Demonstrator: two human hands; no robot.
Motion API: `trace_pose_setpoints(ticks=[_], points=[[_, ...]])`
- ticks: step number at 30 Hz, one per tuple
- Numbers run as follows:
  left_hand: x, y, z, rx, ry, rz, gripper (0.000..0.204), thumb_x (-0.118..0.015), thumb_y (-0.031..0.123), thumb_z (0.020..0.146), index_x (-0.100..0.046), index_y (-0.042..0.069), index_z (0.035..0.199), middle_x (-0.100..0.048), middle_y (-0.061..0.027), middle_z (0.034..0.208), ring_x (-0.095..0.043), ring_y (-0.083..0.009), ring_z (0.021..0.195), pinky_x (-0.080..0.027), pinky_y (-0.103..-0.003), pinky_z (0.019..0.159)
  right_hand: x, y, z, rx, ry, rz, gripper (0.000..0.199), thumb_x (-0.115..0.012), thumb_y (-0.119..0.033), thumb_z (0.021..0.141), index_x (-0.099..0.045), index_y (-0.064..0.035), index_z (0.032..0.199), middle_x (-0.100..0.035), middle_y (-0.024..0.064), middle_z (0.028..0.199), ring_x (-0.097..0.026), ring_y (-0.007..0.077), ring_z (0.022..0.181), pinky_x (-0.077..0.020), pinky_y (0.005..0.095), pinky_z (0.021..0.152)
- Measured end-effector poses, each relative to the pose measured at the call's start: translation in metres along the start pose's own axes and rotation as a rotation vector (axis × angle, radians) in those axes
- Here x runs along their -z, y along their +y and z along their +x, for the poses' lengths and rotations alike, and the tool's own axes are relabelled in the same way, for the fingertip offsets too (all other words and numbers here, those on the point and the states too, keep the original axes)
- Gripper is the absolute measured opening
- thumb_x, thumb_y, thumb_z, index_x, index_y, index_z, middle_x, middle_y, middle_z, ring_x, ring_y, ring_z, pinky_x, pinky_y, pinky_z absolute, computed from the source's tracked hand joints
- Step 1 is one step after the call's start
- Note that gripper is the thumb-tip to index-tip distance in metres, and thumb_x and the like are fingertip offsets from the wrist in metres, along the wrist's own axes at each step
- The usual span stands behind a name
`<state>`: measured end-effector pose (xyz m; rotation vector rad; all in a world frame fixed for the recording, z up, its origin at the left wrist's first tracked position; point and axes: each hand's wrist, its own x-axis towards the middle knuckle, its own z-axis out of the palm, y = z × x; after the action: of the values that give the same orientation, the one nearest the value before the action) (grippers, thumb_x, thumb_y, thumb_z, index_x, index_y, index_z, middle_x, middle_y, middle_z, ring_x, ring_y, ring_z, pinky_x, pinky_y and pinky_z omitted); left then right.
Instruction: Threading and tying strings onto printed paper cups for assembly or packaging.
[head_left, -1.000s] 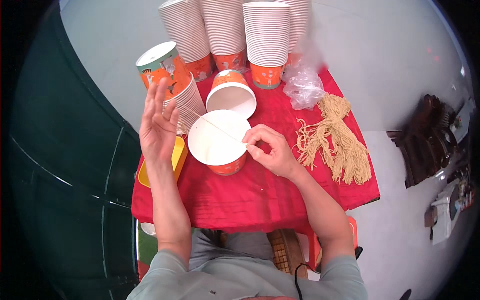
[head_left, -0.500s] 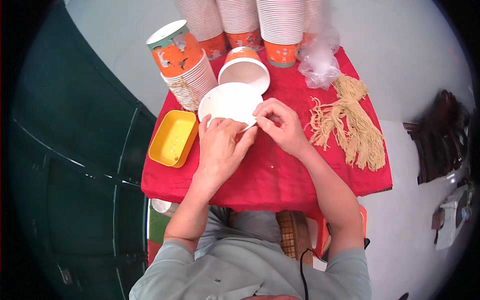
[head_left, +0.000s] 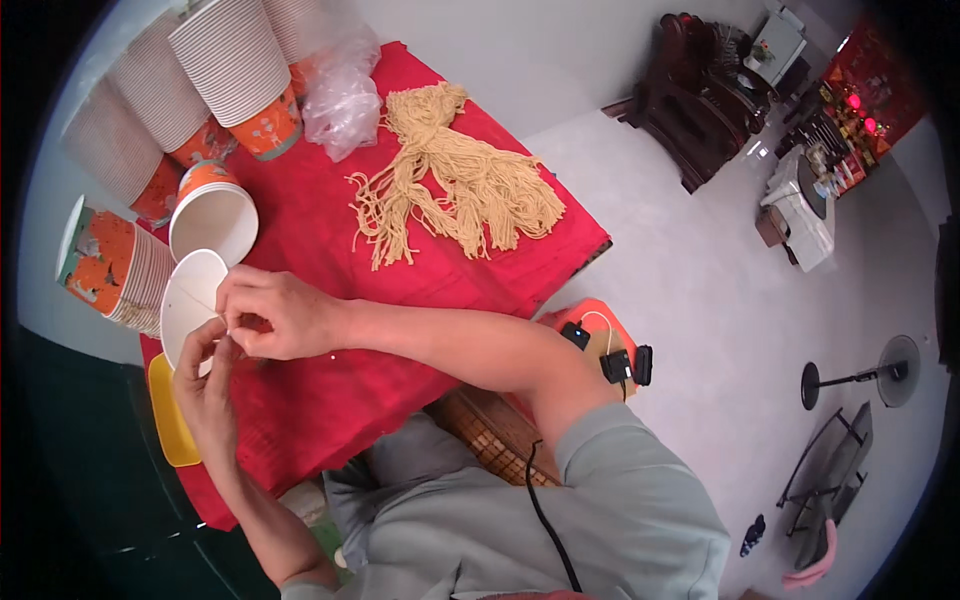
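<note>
A white-lined paper bucket (head_left: 186, 292) lies on its side at the left of the table, its open mouth toward me. At its near rim my two hands meet. My right hand (head_left: 275, 314) is closed in a pinch, and a thin strand seems to run from inside the bucket to its fingertips. My left hand (head_left: 208, 385) also pinches, thumb against fingers, just below the right fingertips; what it holds is too small to make out. A bundle of tan cords (head_left: 480, 190) lies beyond my right forearm.
A second orange paper bucket (head_left: 215, 220) lies behind the first. Stacked buckets (head_left: 110, 265) stand at the left, taller stacks (head_left: 235, 70) at the back beside a clear plastic bag (head_left: 340, 105). A yellow tray (head_left: 172, 415) sits by the left edge of the red-covered table (head_left: 330, 420).
The view has swung to the right, so the table sits further left. My left hand has turned from lying over the bucket's rim to pinching close by my right fingertips.
</note>
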<state>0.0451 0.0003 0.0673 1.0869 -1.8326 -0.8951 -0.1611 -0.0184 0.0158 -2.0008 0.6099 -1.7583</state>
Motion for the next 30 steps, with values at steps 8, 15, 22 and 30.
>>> trace_pose_setpoints(ticks=[8, 15, 22, 30], points=[[0.002, 0.000, 0.009, -0.063, -0.005, 0.116, 0.015, -0.069, 0.010, 0.108, -0.075, -0.002, 0.117, -0.073, -0.0036, 0.103, -0.068, -0.0117, 0.100, -0.057, -0.027, 0.085, -0.006, 0.005, -0.005, -0.044, -0.011, -0.014, 0.012, -0.071, -0.002, 0.089, -0.059, -0.0023, 0.091, -0.064, 0.0113, 0.111, -0.070, 0.0258, 0.087, -0.0582, 0.0384, 0.073], [0.006, 0.006, 0.018, -0.102, -0.047, 0.177, 0.015, -0.069, 0.003, 0.103, -0.075, -0.002, 0.116, -0.074, -0.0071, 0.107, -0.070, -0.0149, 0.100, -0.057, -0.030, 0.087, -0.009, 0.011, -0.001, -0.033, 0.053, -0.050, 0.008, -0.072, 0.000, 0.090, -0.064, -0.0024, 0.092, -0.068, 0.0117, 0.102, -0.071, 0.0270, 0.094, -0.0581, 0.0378, 0.078], [0.011, 0.031, 0.027, -0.158, -0.130, 0.263, 0.014, -0.074, 0.000, 0.095, -0.076, 0.000, 0.109, -0.072, -0.0090, 0.098, -0.072, -0.0192, 0.087, -0.058, -0.034, 0.079, 0.005, -0.003, 0.002, -0.115, -0.013, -0.066, 0.011, -0.071, 0.005, 0.090, -0.065, -0.0013, 0.097, -0.070, 0.0116, 0.110, -0.073, 0.0200, 0.095, -0.0611, 0.0327, 0.079], [0.018, 0.002, 0.038, -0.084, -0.155, 0.107, 0.011, -0.072, 0.012, 0.102, -0.071, 0.001, 0.105, -0.071, -0.0046, 0.093, -0.065, -0.0117, 0.080, -0.054, -0.029, 0.073, 0.003, 0.004, 0.006, -0.056, 0.007, -0.140, 0.014, -0.074, 0.002, 0.089, -0.067, -0.0026, 0.100, -0.071, 0.0141, 0.115, -0.073, 0.0277, 0.101, -0.0602, 0.0371, 0.087]])
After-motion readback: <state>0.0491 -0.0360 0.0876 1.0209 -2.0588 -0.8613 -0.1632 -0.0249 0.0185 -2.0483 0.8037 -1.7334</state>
